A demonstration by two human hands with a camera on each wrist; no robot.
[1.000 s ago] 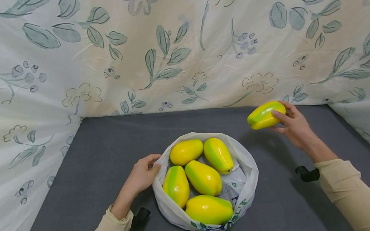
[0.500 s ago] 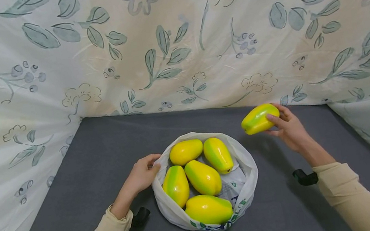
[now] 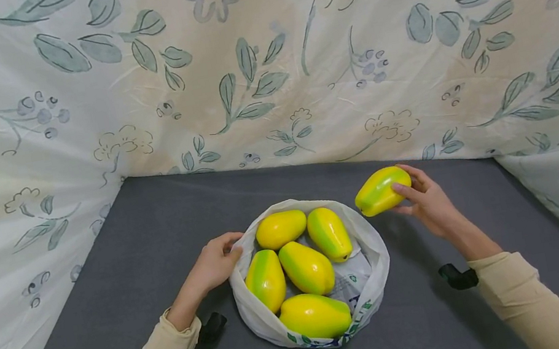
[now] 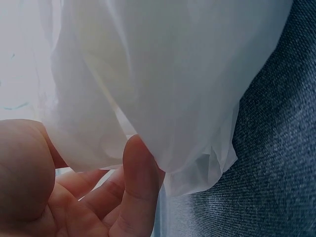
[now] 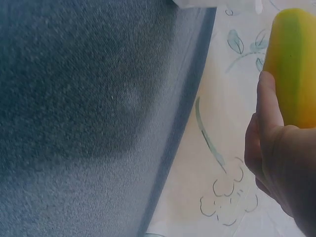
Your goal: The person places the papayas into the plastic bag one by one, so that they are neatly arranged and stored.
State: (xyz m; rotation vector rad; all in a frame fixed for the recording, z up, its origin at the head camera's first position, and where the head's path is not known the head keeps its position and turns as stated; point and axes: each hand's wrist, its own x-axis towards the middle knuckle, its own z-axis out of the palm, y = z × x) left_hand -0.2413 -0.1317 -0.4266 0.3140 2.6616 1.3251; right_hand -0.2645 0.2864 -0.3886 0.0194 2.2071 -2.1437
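Note:
A white plastic bag (image 3: 374, 245) stands with its mouth rolled wide, several glossy yellow-green papayas (image 3: 307, 268) lying inside. At its left rim, my left hand (image 3: 215, 265) pinches the plastic; the left wrist view shows thumb and fingers (image 4: 139, 170) on either side of the thin white film. My right hand (image 3: 433, 206) grips another papaya (image 3: 380, 191), raised above the table just beyond the bag's upper right rim. That papaya's near end faces the bag. In the right wrist view, the held papaya (image 5: 294, 69) is partly cut off by the frame's edge.
A dark grey cloth-covered table (image 3: 163, 214) lies under everything. White floral curtains (image 3: 249, 67) enclose its back and both sides. Dark wrist cameras (image 3: 457, 276) jut from both wrists. Crumpled printed plastic shows in the bag's right part.
My right hand has carried the papaya left and slightly toward me, closer to the bag's rim. The left hand, the bag and the papayas inside have stayed in place.

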